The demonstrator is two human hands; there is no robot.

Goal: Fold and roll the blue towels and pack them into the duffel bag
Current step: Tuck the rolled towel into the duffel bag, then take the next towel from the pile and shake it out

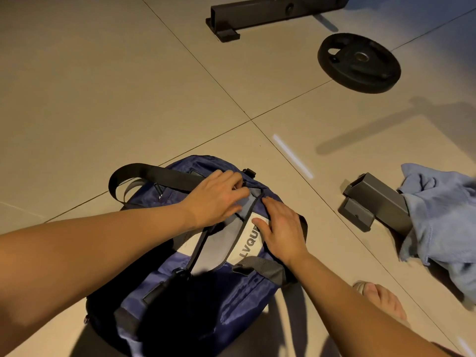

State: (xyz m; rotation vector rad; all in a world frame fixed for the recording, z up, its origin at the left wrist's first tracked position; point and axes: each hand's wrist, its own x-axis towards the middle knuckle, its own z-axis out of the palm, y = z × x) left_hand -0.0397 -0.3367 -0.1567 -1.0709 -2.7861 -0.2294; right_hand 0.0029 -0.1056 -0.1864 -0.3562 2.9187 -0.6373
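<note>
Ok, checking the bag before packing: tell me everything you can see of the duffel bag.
The duffel bag is navy, shiny nylon-looking fabric, lying on the tiled floor. It has a white panel lettered LVQU, grey webbing handles and a black shoulder strap looped at its far left. The top zip is partly open, showing pale grey lining. The left hand grips the zip's far end; the right hand rests flat beside the opening.

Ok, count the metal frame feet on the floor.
2: a dark foot at top centre, beyond the duffel bag; a grey foot at right, its bar under the blue towels. Others may lie outside the frame.
</note>
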